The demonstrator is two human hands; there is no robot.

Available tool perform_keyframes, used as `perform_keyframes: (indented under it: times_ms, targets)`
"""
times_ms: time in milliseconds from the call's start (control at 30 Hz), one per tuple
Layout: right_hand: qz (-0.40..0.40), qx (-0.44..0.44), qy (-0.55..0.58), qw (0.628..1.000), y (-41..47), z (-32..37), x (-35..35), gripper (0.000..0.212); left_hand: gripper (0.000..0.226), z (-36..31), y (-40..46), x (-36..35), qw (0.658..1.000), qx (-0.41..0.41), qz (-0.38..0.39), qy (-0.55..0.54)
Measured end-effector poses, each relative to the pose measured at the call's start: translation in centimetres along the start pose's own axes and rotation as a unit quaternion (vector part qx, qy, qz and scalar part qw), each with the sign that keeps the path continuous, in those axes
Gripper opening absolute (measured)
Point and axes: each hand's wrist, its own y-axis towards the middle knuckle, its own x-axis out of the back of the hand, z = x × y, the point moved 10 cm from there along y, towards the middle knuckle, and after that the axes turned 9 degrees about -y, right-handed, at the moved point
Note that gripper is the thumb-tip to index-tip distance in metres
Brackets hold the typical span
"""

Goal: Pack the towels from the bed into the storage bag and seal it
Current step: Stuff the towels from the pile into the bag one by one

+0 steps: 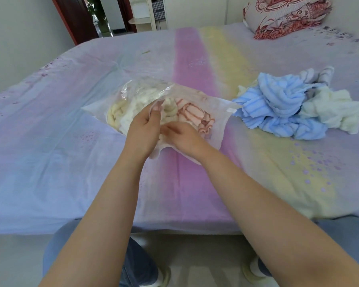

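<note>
A clear plastic storage bag (220, 112) lies on the bed in front of me, with its mouth towards me. Inside it are cream and white towels (133, 102) and a pink striped towel (197, 117). My left hand (142, 131) pinches the upper edge of the bag's mouth and holds it up. My right hand (182, 138) reaches into the opening, its fingers blurred against the towels. To the right on the bed lies a loose pile of blue towels (278, 108), with a pale cream towel (332, 110) and a greyish one (323, 74).
The bed has a pastel sheet (71, 162) with pink and yellow stripes. A folded red-patterned quilt (286, 17) sits at the far right corner. A doorway and white shelf (145, 19) are behind the bed. My knees and shoes are below the bed's front edge.
</note>
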Motion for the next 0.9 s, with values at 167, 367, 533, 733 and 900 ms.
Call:
perform_keyframes:
  times_ms: [167, 367, 533, 733, 900]
  targets:
    - [-0.309, 0.008, 0.04, 0.95, -9.3, -2.6, 8.3, 0.021, 0.04, 0.2, 0.1, -2.2, 0.998, 0.003, -0.008, 0.054]
    - [-0.501, -0.066, -0.22, 0.834, -8.2, -5.5, 22.9, 0.047, 0.049, 0.1, -0.7, -4.7, 0.982, -0.022, 0.033, 0.184]
    - [-0.319, -0.294, -0.183, 0.882, -6.2, -14.4, 23.8, 0.077, 0.061, 1.4, -0.5, -5.1, 0.984, -0.013, 0.08, 0.157]
    - [-0.209, -0.257, -0.263, 0.906, -9.1, -12.5, 18.1, 0.016, 0.063, 2.3, -0.5, -5.4, 0.989, -0.015, 0.103, 0.107]
    - [-0.14, -0.158, -0.243, 0.947, -12.8, -6.2, 13.2, 0.019, 0.062, 2.3, -0.7, -5.3, 0.99, -0.038, 0.091, 0.104]
